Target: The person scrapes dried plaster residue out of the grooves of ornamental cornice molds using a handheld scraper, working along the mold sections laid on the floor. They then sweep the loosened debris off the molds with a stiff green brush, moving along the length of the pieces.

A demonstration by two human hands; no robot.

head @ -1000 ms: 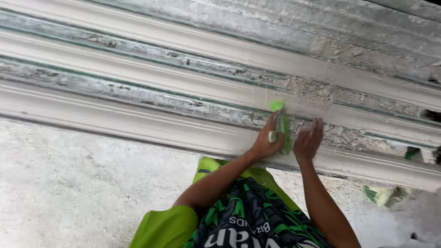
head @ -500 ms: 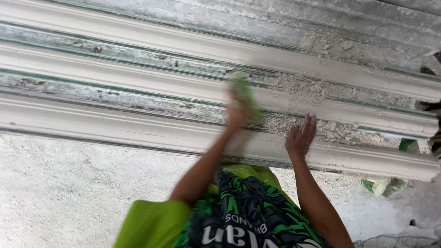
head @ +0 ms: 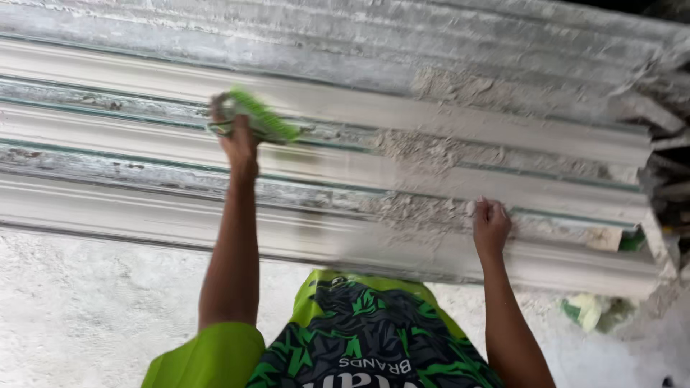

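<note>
My left hand [head: 237,140] is shut on a green brush [head: 262,118], held out over the long white moulded strips [head: 144,215] lying side by side in front of me. The brush is blurred and sits above the middle strips. My right hand [head: 490,224] rests with curled fingers on the top edge of the nearest strip, to the right. The strips are crusted with grey-white plaster residue [head: 424,147], thickest between my two hands.
Rough white plaster-dusted floor [head: 86,309] lies below the strips. A crumpled green and white scrap [head: 593,310] lies on the floor at the lower right. Dark clutter [head: 672,179] stands at the strips' right ends. My green patterned shirt fills the bottom centre.
My left hand has swept the brush leftward and farther out across the strips. My right hand has stayed on the nearest strip while the view shifted.
</note>
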